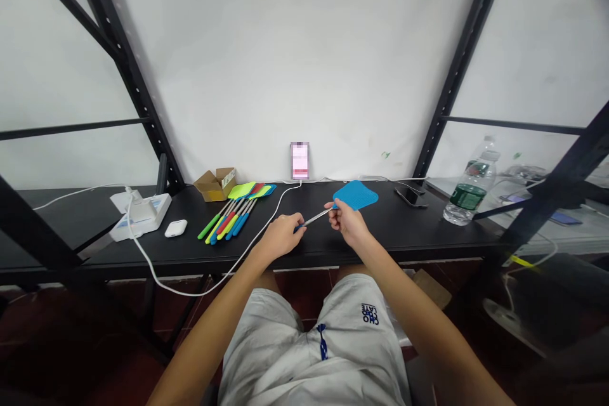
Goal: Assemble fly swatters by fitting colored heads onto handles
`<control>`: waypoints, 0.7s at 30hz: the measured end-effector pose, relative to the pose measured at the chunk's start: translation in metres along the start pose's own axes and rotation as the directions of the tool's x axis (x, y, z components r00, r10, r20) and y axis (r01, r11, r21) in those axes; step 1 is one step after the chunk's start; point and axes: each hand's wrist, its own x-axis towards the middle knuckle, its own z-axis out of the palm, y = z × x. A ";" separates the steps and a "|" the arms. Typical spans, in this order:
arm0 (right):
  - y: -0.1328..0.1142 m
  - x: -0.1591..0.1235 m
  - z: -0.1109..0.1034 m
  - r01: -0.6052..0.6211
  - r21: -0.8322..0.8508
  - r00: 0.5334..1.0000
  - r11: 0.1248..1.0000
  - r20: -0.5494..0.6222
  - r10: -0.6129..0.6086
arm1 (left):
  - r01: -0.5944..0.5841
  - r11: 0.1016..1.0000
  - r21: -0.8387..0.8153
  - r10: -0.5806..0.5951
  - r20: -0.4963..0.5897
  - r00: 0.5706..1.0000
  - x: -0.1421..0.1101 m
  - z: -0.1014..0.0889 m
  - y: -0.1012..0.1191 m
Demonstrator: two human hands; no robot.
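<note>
I've got the right hand pinching a blue fly swatter on its metal shaft just below the head. The left hand is curled around the handle end. Swatter's held over the black tabletop, with a row of colored fly swatters off left.

Fly swatter handle end hidden inside my left hand, my right fingers covering the neck, phone screen blurred out, label on cardboard box too small to read, my forearms cut off by bottom edge
</note>
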 end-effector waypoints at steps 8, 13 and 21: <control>0.018 -0.001 0.011 -0.076 -0.013 0.997 0.997 0.017 0.076 | -0.051 0.997 -0.056 0.048 -0.063 0.997 0.002 0.006 0.001; 0.009 0.021 -0.019 0.024 -0.023 0.964 0.999 -0.263 -0.029 | 0.003 1.000 -0.013 -0.004 -0.069 0.998 0.006 0.012 -0.005; -0.001 0.031 -0.054 -0.049 -0.215 0.990 0.975 0.121 0.076 | 0.083 0.983 0.164 -0.071 -0.078 0.994 0.007 0.028 0.001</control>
